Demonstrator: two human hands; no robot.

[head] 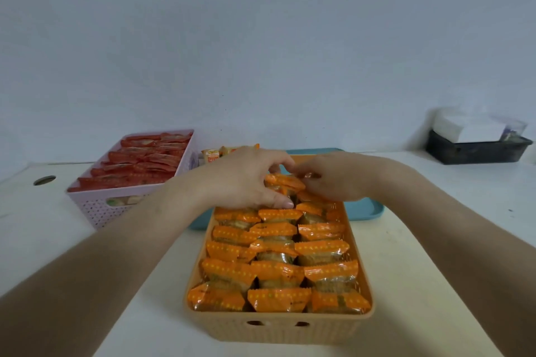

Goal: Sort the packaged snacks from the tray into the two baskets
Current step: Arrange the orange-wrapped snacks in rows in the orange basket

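An orange pack [282, 181] is being pinched at both ends over the far end of the orange basket [278, 327]: the left hand [246, 180] is being curled round one side and the right hand [333, 180] is nipping the other. It's being held just above the packed rows. The basket is being carried by the bench [420, 240], partly over the tray [365, 209]. Red packs [139, 162] are being kept in the pink basket [95, 209], far left.

both arms are stretching forward; the left hand [246, 181] and right hand [336, 180] are meeting, curled fingers pinching one packet [283, 182].
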